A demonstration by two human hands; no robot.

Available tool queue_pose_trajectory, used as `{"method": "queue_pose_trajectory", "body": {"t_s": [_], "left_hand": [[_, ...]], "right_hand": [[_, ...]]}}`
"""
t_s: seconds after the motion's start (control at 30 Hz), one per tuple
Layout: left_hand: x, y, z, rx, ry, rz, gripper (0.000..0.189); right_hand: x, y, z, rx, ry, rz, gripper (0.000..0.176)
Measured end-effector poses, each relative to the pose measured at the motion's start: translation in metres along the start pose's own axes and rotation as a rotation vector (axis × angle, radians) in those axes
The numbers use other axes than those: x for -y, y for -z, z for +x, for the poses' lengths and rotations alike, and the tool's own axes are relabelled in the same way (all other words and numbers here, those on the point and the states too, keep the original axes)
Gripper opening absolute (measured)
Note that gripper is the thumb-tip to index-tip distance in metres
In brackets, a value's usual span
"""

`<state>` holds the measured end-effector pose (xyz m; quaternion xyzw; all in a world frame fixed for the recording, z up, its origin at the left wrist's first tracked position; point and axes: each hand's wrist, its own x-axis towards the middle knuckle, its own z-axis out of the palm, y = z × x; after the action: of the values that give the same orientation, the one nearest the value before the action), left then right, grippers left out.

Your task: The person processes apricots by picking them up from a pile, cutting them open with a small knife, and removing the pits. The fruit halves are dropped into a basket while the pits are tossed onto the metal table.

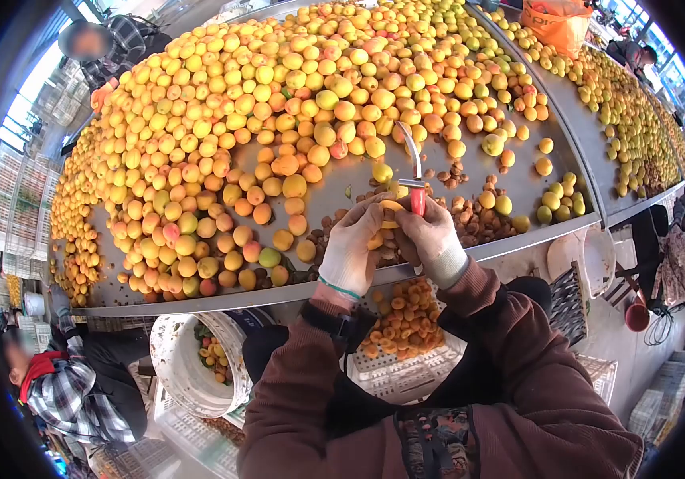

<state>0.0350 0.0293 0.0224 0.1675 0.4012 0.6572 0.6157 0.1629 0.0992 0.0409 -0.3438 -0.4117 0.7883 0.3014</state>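
Observation:
My left hand (352, 246), in a white glove, is closed around an orange apricot (391, 214) over the table's front edge. Beside it, my gloved right hand (438, 239) grips the red handle of a curved metal pitting knife (416, 199), whose blade points up and away from me. The right fingers also touch the apricot, and part of the fruit is hidden by both hands. Brown apricot stones (470, 219) lie on the metal just beyond my hands. Below them, orange apricot halves (404, 319) fill part of a white plastic crate (390, 385) between my knees.
A large heap of whole apricots (278, 104) covers much of the metal table (534, 231). A white bucket (168, 359) stands below at the left. Other people (79, 383) sit around the tables. An orange bag (558, 24) rests at the far right.

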Motion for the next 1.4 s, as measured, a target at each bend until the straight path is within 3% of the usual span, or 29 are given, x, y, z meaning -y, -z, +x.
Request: {"method": "queue_pose_trajectory", "body": {"t_s": [0.13,0.2,0.23,0.3,0.33,0.37,0.43,0.5,0.57,0.6,0.63,0.67,0.7,0.77,0.83,0.87,0.97,1.1,1.17,1.2,1.27,1.3,1.4], "left_hand": [[0.004,-0.005,0.007,-0.125,0.056,0.177,0.036],[0.014,-0.004,0.013,-0.09,-0.188,0.318,0.032],[0.014,-0.004,0.013,-0.096,-0.186,0.319,0.032],[0.01,-0.004,0.015,-0.264,-0.274,0.739,0.025],[0.004,-0.003,0.016,-0.307,-0.37,0.794,0.023],[-0.004,-0.002,0.015,-0.352,-0.241,0.518,0.028],[-0.023,0.004,0.016,-0.39,-0.266,0.551,0.036],[-0.033,0.006,0.013,-0.418,-0.231,0.519,0.038],[-0.038,0.016,0.011,-0.394,0.007,0.66,0.03],[-0.032,0.023,0.01,-0.401,0.008,0.661,0.03],[-0.024,0.032,0.007,-0.137,-0.392,1.14,0.025],[-0.016,0.04,0.001,0.171,-0.803,1.587,0.02],[-0.021,0.022,-0.015,0.296,-0.783,1.547,0.02],[-0.026,0.014,-0.031,0.117,-0.345,1.284,0.025],[-0.046,0.02,-0.037,-0.304,-0.15,1.696,0.031],[-0.047,0.037,-0.035,-0.437,-0.148,1.769,0.032],[-0.046,0.048,-0.034,-0.526,0.207,1.923,0.033],[-0.033,0.057,-0.028,-0.5,0.135,1.939,0.035],[-0.032,0.054,-0.028,-0.491,-0.127,1.683,0.032],[-0.033,0.048,-0.029,-0.479,-0.145,1.684,0.032],[-0.035,0.036,-0.035,-0.228,-0.39,1.132,0.042],[-0.035,0.03,-0.036,-0.222,-0.396,1.128,0.042],[-0.031,0.015,-0.041,-0.049,-0.253,0.579,0.045]], "right_hand": [[0.001,0.0,0.005,-0.01,0.011,0.031,0.026],[-0.002,0.003,0.007,0.03,-0.019,0.044,0.03],[-0.008,0.007,0.011,0.032,-0.024,0.046,0.03],[-0.024,0.013,0.02,0.01,0.15,-0.101,0.032],[-0.03,0.009,0.028,-0.104,0.305,-0.211,0.036],[-0.029,0.012,0.031,-0.104,0.304,-0.211,0.036],[-0.019,0.021,0.03,-0.042,0.335,-0.247,0.038],[-0.003,0.027,0.02,-0.004,0.242,-0.37,0.039],[0.004,0.025,0.009,0.119,0.196,-0.421,0.04],[0.008,0.025,0.001,0.179,0.143,-0.398,0.04],[0.009,0.031,-0.001,0.185,0.139,-0.394,0.04],[0.01,0.038,-0.001,0.355,0.147,-0.483,0.04],[0.011,0.043,-0.002,0.526,0.156,-0.569,0.04],[0.025,0.04,-0.008,0.534,0.057,-0.604,0.036],[0.028,0.04,-0.01,0.37,0.075,-0.6,0.03],[0.025,0.041,-0.011,0.37,0.077,-0.597,0.03],[0.009,0.041,-0.01,0.267,0.17,-0.553,0.028],[-0.006,0.034,-0.014,0.263,0.246,-0.625,0.031],[-0.012,0.029,-0.018,0.235,0.287,-0.59,0.029],[-0.014,0.027,-0.019,0.236,0.277,-0.582,0.029],[-0.016,0.024,-0.024,0.237,0.238,-0.519,0.031],[-0.013,0.021,-0.029,0.232,0.244,-0.525,0.031],[-0.003,0.015,-0.038,0.293,0.142,-0.39,0.039]]}}
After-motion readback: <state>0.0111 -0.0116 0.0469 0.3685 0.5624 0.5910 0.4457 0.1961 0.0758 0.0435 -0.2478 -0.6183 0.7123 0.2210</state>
